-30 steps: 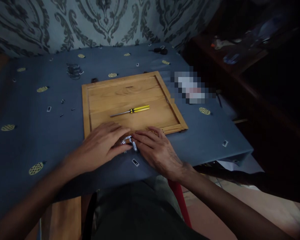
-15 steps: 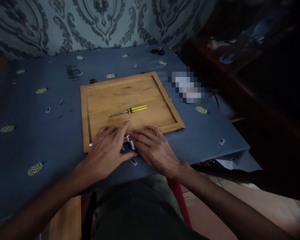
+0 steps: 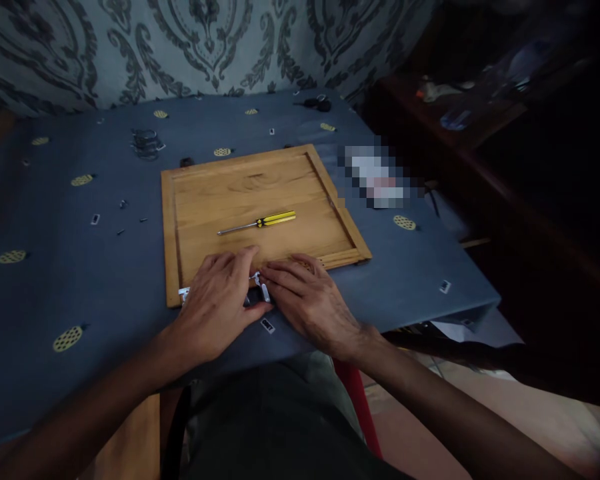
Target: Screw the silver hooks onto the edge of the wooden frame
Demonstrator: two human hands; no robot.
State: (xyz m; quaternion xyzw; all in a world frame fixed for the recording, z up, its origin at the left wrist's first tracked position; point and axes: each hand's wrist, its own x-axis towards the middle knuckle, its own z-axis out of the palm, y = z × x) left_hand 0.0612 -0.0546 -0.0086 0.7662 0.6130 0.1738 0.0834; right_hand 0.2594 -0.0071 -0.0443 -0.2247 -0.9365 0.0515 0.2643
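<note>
A framed wooden panel [image 3: 245,190] lies on the cloth-covered table. At its near edge is a shiny metal fitting [image 3: 265,289], mostly covered by my hands, so its exact kind is hidden. My left hand [image 3: 215,303] curves over it from the left, with the thumb and fingers around it. From the right, my right hand [image 3: 313,300] presses its bunched fingertips against the same fitting and the panel's edge. Another bit of bright metal [image 3: 183,292] peeks out left of my left hand. A yellow-and-black screwdriver [image 3: 275,219] rests on the panel, its tip pointing left.
Small screws [image 3: 122,204] are scattered on the cloth to the panel's left. Dark metal pieces [image 3: 146,143] lie farther back. Keys [image 3: 316,103] sit near the wall, and a pixelated item [image 3: 377,177] is at the right. The table edge [image 3: 430,320] is close to my right forearm.
My left hand has shifted very slightly, and more of the bright metal at its left side shows. The right hand, panel and screwdriver look the same.
</note>
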